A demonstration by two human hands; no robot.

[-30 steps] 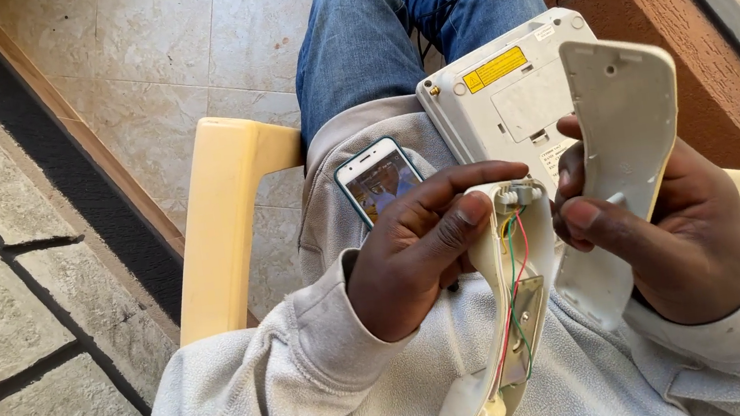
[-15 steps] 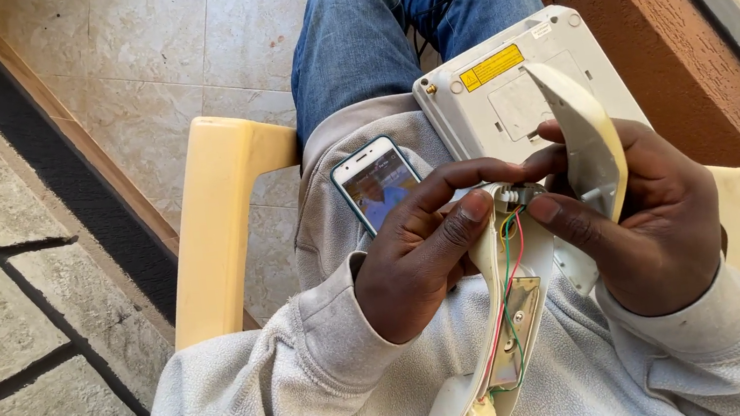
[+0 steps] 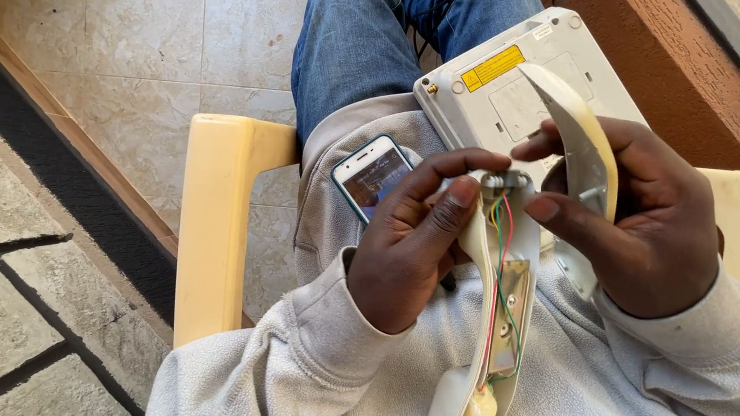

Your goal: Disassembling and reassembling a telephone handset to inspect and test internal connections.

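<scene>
Looking down from the head camera, the opened handset half (image 3: pixel 503 314) lies lengthwise over the lap, its long axis running from the near end by the grey sweatshirt (image 3: pixel 319 402) up and slightly right toward the far end between the two hands. The left hand (image 3: pixel 413 250) curls around its far end from the left, thumb and forefinger pinched close on the small part where the coloured wires (image 3: pixel 501 267) arrive. The right hand (image 3: pixel 644 221) sits just to the right, closed around the loose handset cover (image 3: pixel 580 140), held edge-on and upright, forefinger tip reaching toward the same wired spot. Both hands are equally near that end; the left one actually touches it.

Behind the hands the telephone base (image 3: pixel 515 87) rests upside down on the thighs, and a smartphone (image 3: pixel 373 177) lies left of it. Yellow chair arms (image 3: pixel 221 217) flank the lap.

The small part under the fingertips is too hidden to name, the base's near edge is covered by the hands, and the handset's near end is cut off.
</scene>
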